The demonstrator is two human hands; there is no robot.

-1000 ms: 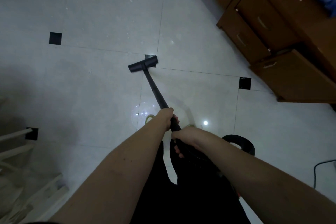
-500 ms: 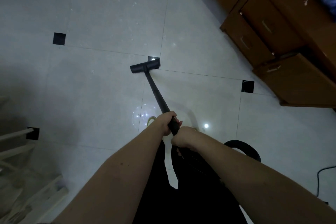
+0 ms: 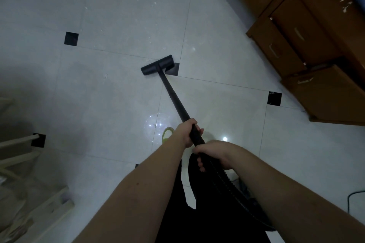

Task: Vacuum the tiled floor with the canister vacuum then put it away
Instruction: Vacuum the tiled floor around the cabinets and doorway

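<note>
A black vacuum wand slants from my hands down to its flat floor head, which lies on the pale tiled floor beside a small black inset tile. My left hand grips the wand higher up its shaft. Just behind it, my right hand grips the wand's end where the ribbed black hose starts. The hose runs back under my right forearm. The canister is hidden behind my right arm.
Brown wooden drawers and a cabinet stand along the right, with one low drawer pulled out over the floor. A pale wooden frame sits at the lower left. A dark cable lies at the right edge. Small white specks dot the far tiles.
The floor head has slid slightly forward and left across the tile joint. Both hands keep their grip on the wand, and the view has shifted a little.
</note>
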